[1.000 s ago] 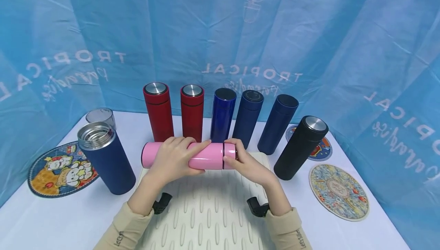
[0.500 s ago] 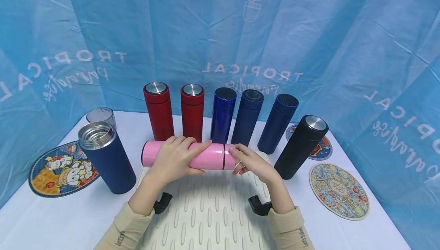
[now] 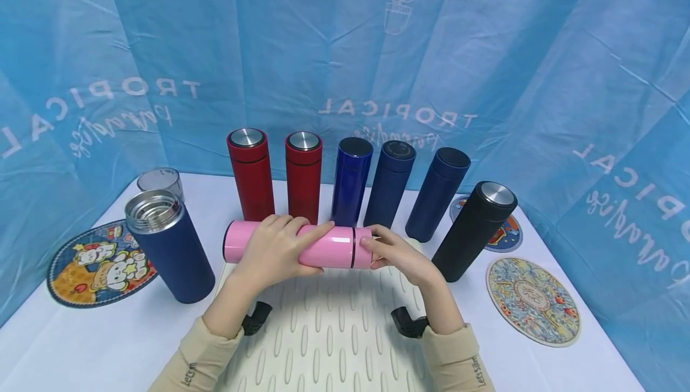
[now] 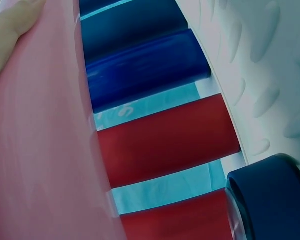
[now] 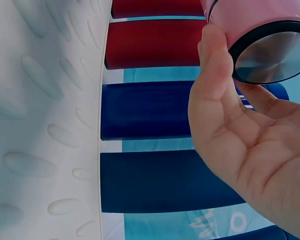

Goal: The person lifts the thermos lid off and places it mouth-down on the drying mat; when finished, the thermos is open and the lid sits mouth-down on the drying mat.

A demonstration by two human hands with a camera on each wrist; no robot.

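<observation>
A pink thermos bottle (image 3: 329, 250) lies sideways in the air above the ribbed white mat, its lid end toward the right. My left hand (image 3: 276, 247) grips its body from above, thumb and fingers around it. At the lid (image 3: 363, 248), the fingers and thumb of my right hand (image 3: 401, 258) pinch the rim. In the right wrist view the lid's silver top (image 5: 275, 57) with a black ring shows, the thumb against its side. The pink body (image 4: 50, 130) fills the left part of the left wrist view.
Behind stand two red bottles (image 3: 252, 185) (image 3: 303, 185), a glossy blue bottle (image 3: 350, 185) and two navy bottles (image 3: 389, 185) (image 3: 435, 197). A black bottle (image 3: 471, 233) is at right. An uncapped navy bottle (image 3: 175, 260) stands left, near a clear cup (image 3: 162, 182). Round coasters (image 3: 533, 302) lie at the sides.
My right hand has shifted its hold on the lid: its fingers came off, turned, and now pinch the rim again. The left hand and pink bottle stay nearly in place.
</observation>
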